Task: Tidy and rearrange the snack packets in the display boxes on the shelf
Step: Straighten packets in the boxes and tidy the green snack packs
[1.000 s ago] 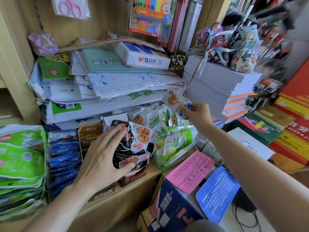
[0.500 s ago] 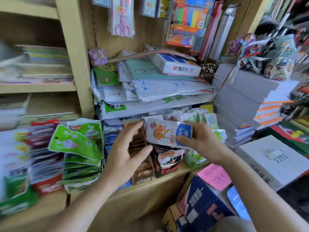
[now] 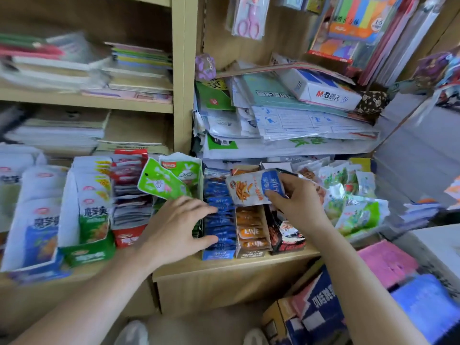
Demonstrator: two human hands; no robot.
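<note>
Fingers of the right hand pinch a white-and-blue snack packet. The thumb lies on its front and the others curl behind its right edge. The packet hangs tilted in the air, just above the rear of the orange display box. The left hand is spread wide and holds nothing, its fairly straight fingertips lying on the row of blue packets in the blue display box. That box stands at 9 o'clock of the orange one, touching it. At 3 o'clock of the orange box sits a dark display box, partly hidden by the right wrist. All three stand near the front edge of the wooden shelf. At 11 o'clock of the left hand, green rabbit packets stick up at a slant. At its 9 o'clock stand a red display box and a green display box, both filled with packets. At 3 o'clock of the right hand lies a loose heap of green-and-white packets. At 12 o'clock, above the boxes, rests a sagging stack of papers.
</note>
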